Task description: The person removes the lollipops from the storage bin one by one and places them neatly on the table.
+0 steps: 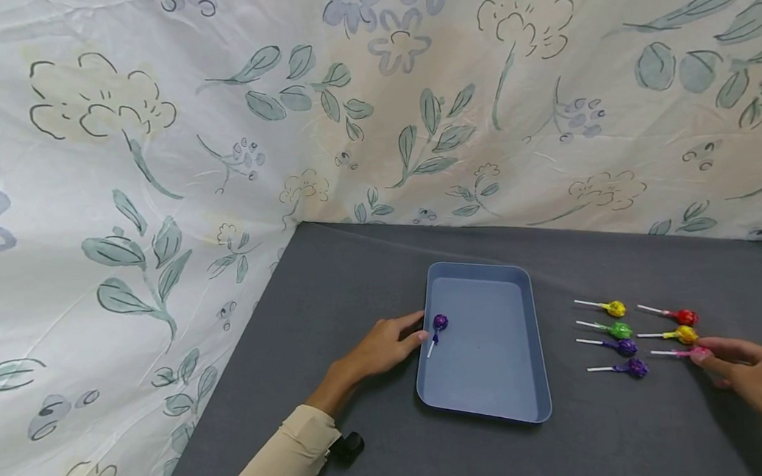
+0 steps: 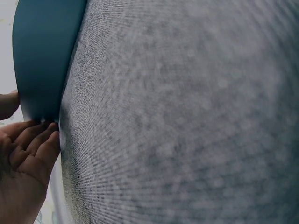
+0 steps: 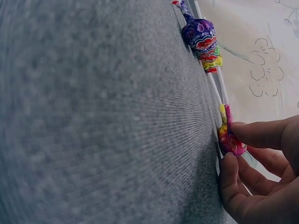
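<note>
A blue tray (image 1: 482,349) sits on the dark table, with one purple lollipop (image 1: 440,322) inside near its left wall. My left hand (image 1: 383,347) touches the tray's left side. In the left wrist view, its fingers (image 2: 42,144) rest against the outer wall and the thumb lies by the rim. Farther right, my right hand (image 1: 755,374) pinches the wrapped head of a pink lollipop (image 1: 674,353) between thumb and fingers, low against the table. Just beyond it lie a yellow lollipop (image 1: 685,334) and a red lollipop (image 1: 686,317).
Between the tray and my right hand lies a column of lollipops: yellow (image 1: 614,309), green (image 1: 620,330), purple (image 1: 625,347) and another purple one (image 1: 637,367). Their sticks point left. Flower-patterned cloth (image 1: 412,118) hangs behind and left of the table (image 1: 330,271). A small black object (image 1: 349,447) shows beside my left sleeve.
</note>
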